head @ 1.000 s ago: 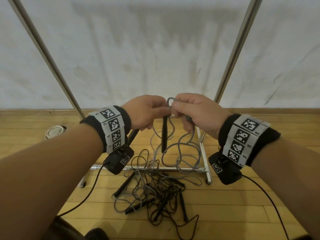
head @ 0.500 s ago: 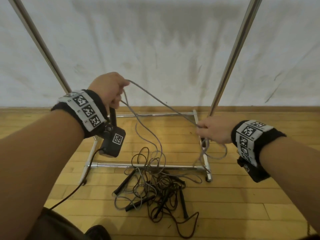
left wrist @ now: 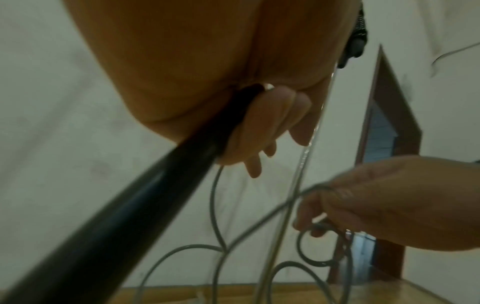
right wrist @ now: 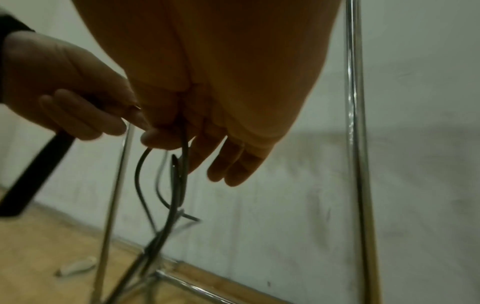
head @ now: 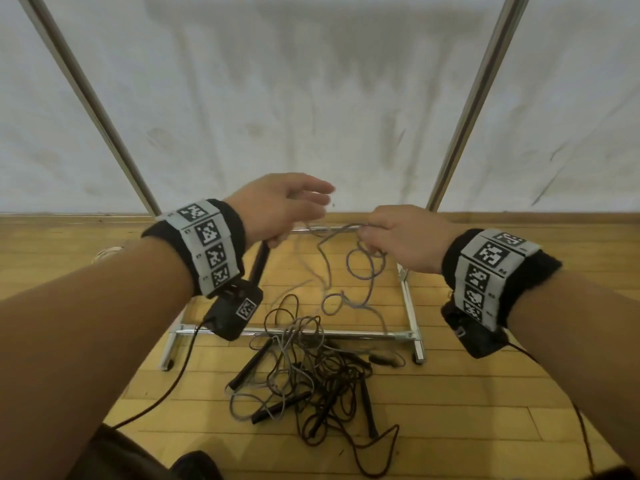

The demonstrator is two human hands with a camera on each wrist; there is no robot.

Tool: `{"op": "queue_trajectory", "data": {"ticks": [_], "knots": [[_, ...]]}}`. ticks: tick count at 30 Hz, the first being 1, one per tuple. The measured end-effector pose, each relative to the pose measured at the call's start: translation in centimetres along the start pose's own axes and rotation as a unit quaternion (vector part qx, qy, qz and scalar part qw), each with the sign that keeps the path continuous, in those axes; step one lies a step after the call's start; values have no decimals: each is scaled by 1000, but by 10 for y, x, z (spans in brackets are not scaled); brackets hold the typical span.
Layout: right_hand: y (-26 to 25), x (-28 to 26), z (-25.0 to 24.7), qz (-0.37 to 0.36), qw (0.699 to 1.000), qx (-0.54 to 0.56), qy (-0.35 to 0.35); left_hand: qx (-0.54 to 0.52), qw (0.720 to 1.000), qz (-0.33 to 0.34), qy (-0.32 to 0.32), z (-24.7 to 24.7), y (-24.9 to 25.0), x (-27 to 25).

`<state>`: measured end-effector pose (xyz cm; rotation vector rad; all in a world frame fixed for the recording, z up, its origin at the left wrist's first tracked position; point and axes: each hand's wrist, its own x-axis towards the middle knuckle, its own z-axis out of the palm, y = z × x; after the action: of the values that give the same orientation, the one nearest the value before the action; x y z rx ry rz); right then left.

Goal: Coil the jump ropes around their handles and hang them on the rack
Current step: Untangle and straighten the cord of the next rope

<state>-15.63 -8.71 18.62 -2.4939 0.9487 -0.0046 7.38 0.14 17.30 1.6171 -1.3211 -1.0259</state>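
My left hand (head: 287, 206) grips a black jump-rope handle (head: 259, 263) that points down toward my wrist; the left wrist view shows the handle (left wrist: 145, 201) running under curled fingers (left wrist: 259, 131). A grey rope (head: 329, 258) leads from it to my right hand (head: 398, 237), which pinches the rope and a small loop (head: 363, 268) hanging below. In the right wrist view the rope (right wrist: 176, 181) drops from my pinching fingers (right wrist: 161, 137). The hands are a short way apart at chest height above the rack base (head: 410, 306).
A tangle of black and grey jump ropes (head: 311, 372) with several black handles lies on the wooden floor in front of the rack's front bar (head: 346, 334). Two chrome uprights (head: 474, 102) (head: 90, 102) rise against a white wall. A white object (head: 107, 252) lies at left.
My left hand came down and rightward with the handle, and my right hand rose toward it. The rope, stretched taut between them before, now hangs slack in loops.
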Motion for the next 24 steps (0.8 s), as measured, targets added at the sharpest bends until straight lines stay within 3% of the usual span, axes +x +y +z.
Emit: {"op": "queue_trajectory", "data": {"ticks": [3, 8, 13, 17, 24], "knots": [[-17, -4, -2, -4, 999, 41, 8, 28, 997, 14, -72, 20, 10, -3], [-18, -8, -2, -24, 994, 107, 11, 119, 990, 16, -70, 21, 14, -3], [0, -8, 5, -13, 984, 175, -11, 206, 970, 22, 124, -4, 13, 6], [35, -11, 15, 28, 996, 54, -71, 185, 937, -42, 292, -43, 0, 8], [79, -14, 32, 115, 975, -71, -175, 185, 902, -140, 365, -89, -31, 5]]}}
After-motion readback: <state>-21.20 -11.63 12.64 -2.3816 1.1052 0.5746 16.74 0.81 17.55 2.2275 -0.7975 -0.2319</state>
